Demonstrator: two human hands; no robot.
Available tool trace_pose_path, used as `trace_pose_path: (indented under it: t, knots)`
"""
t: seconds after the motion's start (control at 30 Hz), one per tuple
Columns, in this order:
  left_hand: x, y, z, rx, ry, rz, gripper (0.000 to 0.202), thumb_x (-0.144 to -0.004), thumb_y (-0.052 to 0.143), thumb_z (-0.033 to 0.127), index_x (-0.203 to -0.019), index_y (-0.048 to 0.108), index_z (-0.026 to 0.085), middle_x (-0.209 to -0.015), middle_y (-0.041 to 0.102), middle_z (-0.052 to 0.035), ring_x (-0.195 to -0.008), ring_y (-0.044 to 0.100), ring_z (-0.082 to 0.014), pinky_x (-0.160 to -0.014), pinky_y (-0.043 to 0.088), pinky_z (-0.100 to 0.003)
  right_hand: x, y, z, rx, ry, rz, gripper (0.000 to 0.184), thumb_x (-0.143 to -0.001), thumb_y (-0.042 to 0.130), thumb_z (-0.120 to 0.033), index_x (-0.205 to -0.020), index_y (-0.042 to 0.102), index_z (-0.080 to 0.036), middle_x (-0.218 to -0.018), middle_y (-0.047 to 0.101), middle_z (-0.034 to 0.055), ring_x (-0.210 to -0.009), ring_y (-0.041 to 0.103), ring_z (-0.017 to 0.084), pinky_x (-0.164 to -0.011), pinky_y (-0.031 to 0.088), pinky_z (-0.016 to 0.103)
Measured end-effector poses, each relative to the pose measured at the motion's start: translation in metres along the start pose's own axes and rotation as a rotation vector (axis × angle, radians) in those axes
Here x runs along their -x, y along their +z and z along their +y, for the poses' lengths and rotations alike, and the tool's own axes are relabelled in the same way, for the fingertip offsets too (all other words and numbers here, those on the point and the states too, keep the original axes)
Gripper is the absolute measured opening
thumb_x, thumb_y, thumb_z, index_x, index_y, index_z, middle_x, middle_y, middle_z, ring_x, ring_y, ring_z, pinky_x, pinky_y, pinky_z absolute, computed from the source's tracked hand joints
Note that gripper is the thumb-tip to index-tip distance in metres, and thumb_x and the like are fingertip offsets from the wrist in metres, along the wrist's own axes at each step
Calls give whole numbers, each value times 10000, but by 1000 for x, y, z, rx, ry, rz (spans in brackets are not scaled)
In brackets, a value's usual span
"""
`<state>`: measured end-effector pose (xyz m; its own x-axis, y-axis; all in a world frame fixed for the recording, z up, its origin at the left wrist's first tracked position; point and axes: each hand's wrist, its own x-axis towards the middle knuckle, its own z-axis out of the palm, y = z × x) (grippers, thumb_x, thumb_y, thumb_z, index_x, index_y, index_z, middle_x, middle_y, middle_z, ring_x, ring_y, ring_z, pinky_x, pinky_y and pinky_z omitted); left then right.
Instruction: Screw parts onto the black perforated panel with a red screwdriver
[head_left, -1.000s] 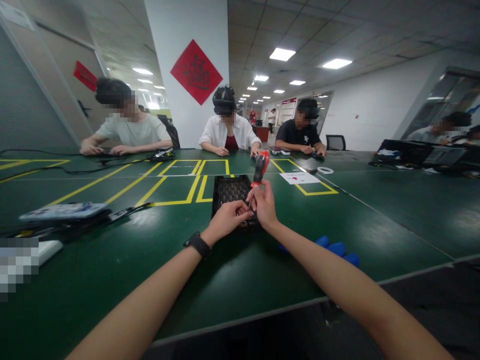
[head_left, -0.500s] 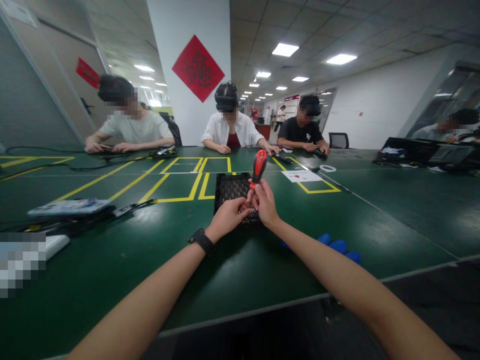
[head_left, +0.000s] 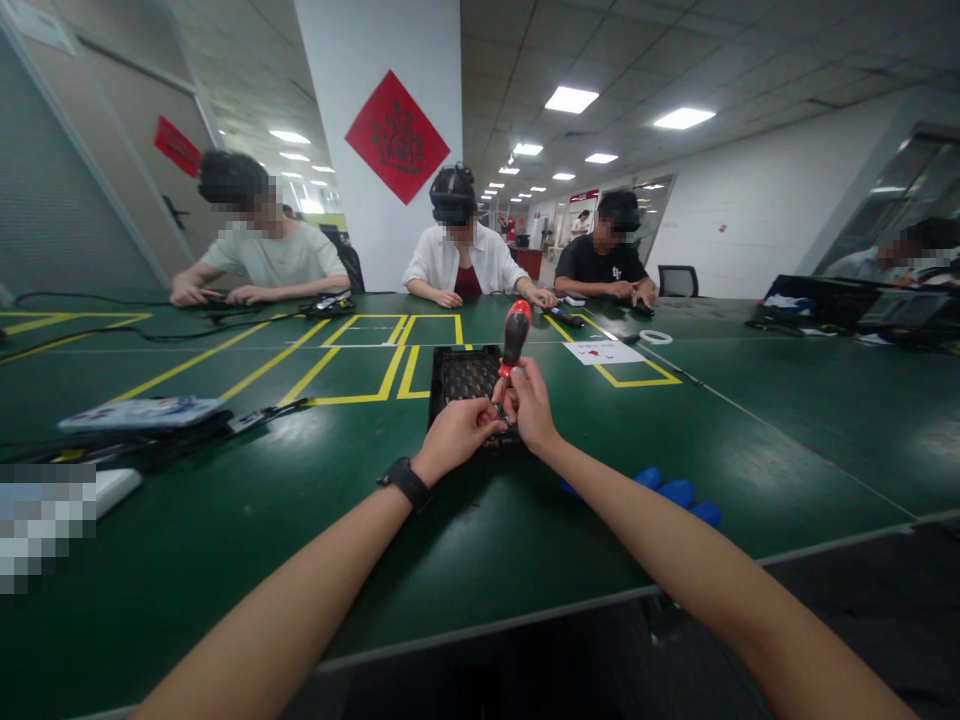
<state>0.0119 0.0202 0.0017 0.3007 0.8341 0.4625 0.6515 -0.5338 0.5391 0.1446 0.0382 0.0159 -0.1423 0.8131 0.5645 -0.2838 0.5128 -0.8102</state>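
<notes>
A red and black screwdriver stands nearly upright, handle on top, over a black plastic tray on the green table. My right hand is closed round the lower part of the screwdriver, just below its handle. Close against it, my left hand has its fingers pinched together near the shaft's lower end. Whatever the left fingertips hold is too small to make out. Both hands are over the near right part of the tray, which shows a grid of small dark pockets.
Several blue handles lie right of my right forearm. A white sheet and a white ring lie beyond. At left are a light blue flat case and dark cables. Several people sit across the table, their hands at its far side.
The screwdriver's handle has tipped slightly to the left. My hands stay almost in the same place over the tray.
</notes>
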Motion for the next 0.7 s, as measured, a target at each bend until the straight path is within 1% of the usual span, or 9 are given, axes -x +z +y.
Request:
trace_pose_path:
  t: [0.2,0.3,0.43,0.53,0.7]
  knots:
    - [2,-1,0,-81,33,11,213,-806,509,326,-737,623,160,-673,609,-26,-588,496,-120,-563,324,-216,1,1,-2,-10,18,-45,339,-869,381,-461,-1050,475,-190,-580,493,-53,-343,322,29,-332,208,170]
    - [2,-1,2,-82,32,5,193,-800,519,324,-767,629,169,-705,625,-30,-619,520,-129,-584,339,-217,2,3,-5,9,3,-15,349,-867,381,-465,-1054,483,-189,-570,468,-56,-358,320,33,-344,221,170]
    - [1,-1,4,-82,10,-2,201,-771,559,363,-754,622,172,-713,631,-32,-620,524,-136,-577,340,-221,2,3,-7,33,-20,45,331,-861,396,-464,-1031,475,-192,-588,468,-51,-388,332,38,-359,232,169]
    - [1,0,3,-94,10,-8,198,-753,582,370,-724,612,177,-685,620,-23,-599,512,-132,-560,329,-222,1,3,-7,33,-24,56,304,-859,405,-456,-1005,463,-196,-604,482,-46,-401,344,38,-362,233,165]
    - [1,0,1,-101,49,16,170,-768,569,340,-708,594,183,-671,605,-15,-597,507,-132,-555,316,-224,0,3,-5,27,-25,66,249,-860,416,-431,-967,437,-207,-620,498,-55,-387,340,29,-354,223,159]
